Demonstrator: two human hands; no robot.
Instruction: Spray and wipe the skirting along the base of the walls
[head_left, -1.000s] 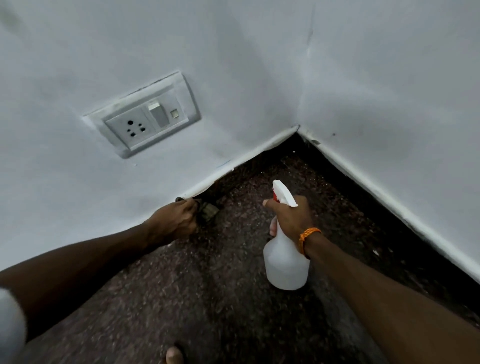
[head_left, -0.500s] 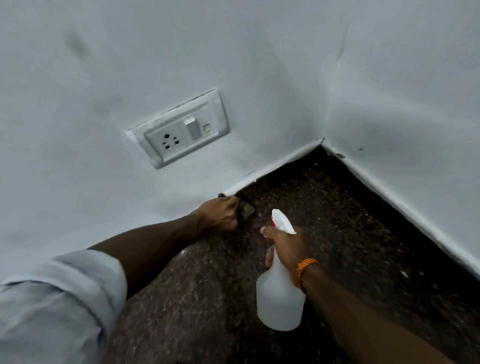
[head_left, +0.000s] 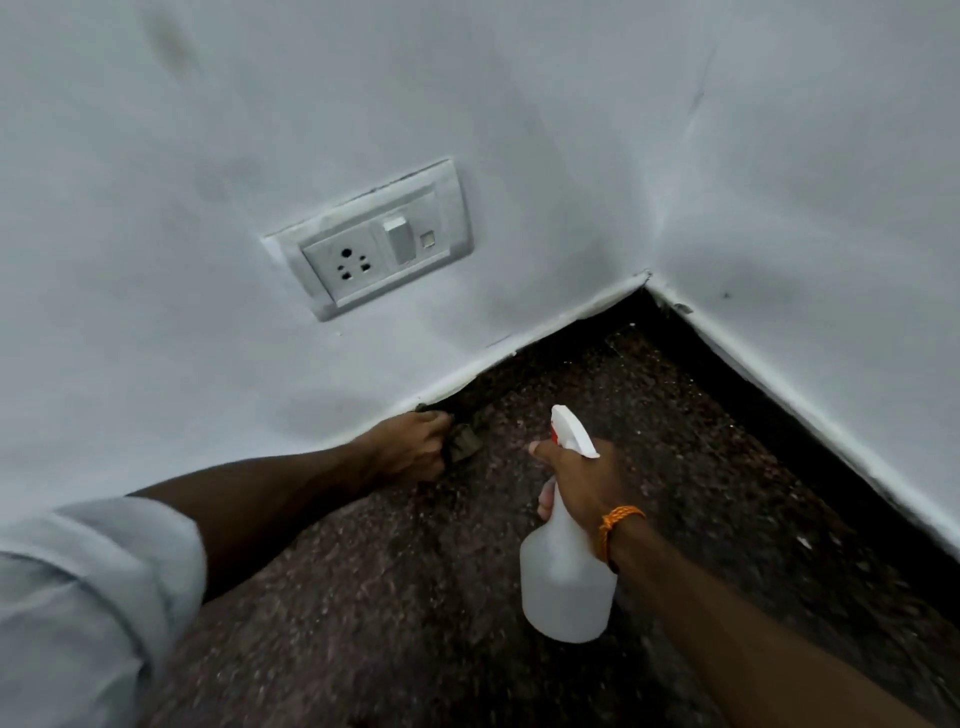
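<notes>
White skirting (head_left: 550, 332) runs along the base of the left wall to the corner, and another strip (head_left: 810, 415) follows the right wall. My left hand (head_left: 413, 449) is closed on a dark cloth (head_left: 465, 441) and presses it against the foot of the left wall. My right hand (head_left: 582, 480) grips the neck of a white spray bottle (head_left: 566, 592), held above the floor with its nozzle (head_left: 571, 428) pointing toward the left wall. An orange band is on that wrist.
A grey socket and switch plate (head_left: 374, 244) sits on the left wall above the cloth. The two walls meet at a corner (head_left: 649, 275). Dark speckled floor (head_left: 649, 415) fills the space between them.
My view has shifted so the socket and corner sit further right. The left hand stays on the cloth at the skirting. The bottle hand has dropped lower in view.
</notes>
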